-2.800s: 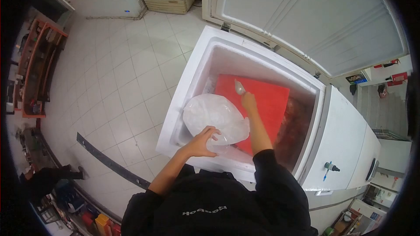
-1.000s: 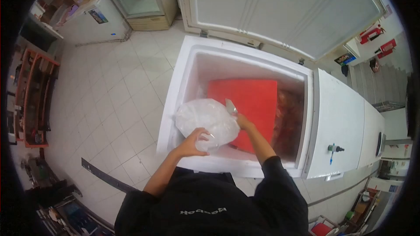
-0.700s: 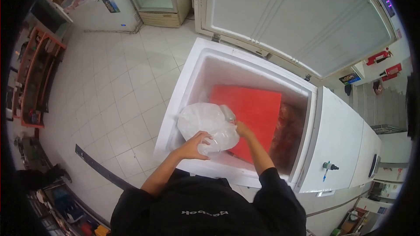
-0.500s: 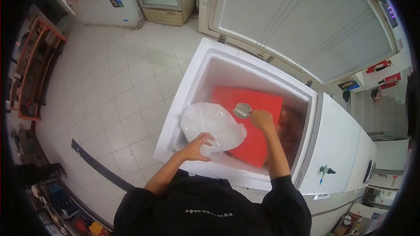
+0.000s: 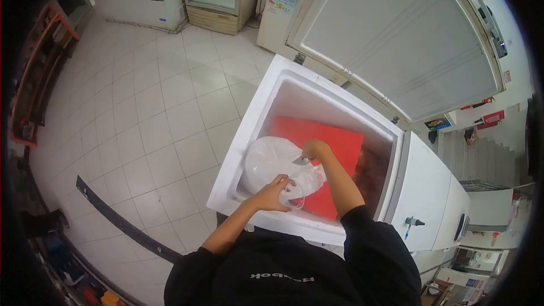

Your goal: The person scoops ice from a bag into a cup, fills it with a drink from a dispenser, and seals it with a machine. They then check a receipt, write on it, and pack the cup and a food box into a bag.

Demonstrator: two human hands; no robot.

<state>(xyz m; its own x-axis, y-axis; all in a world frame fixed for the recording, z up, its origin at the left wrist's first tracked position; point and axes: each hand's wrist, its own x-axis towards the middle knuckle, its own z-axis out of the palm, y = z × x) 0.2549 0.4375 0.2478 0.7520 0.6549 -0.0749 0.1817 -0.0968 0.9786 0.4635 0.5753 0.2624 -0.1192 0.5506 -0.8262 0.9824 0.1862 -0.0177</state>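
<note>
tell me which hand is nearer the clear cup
Left: the left hand holds the clear cup; the right hand is beyond it, apart, holding the scoop.

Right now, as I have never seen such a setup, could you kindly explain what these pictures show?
There is no machine: someone works bare-handed, and one head-worn camera took every picture, looking forward and down. The left hand holds a clear, round plastic cup. The right hand grips a greyish, metal-looking scoop, seen over a cloudy white plastic bag. The bag overlaps a flat red panel inside an open white chest freezer. What fills the bag is hard to make out.
</note>
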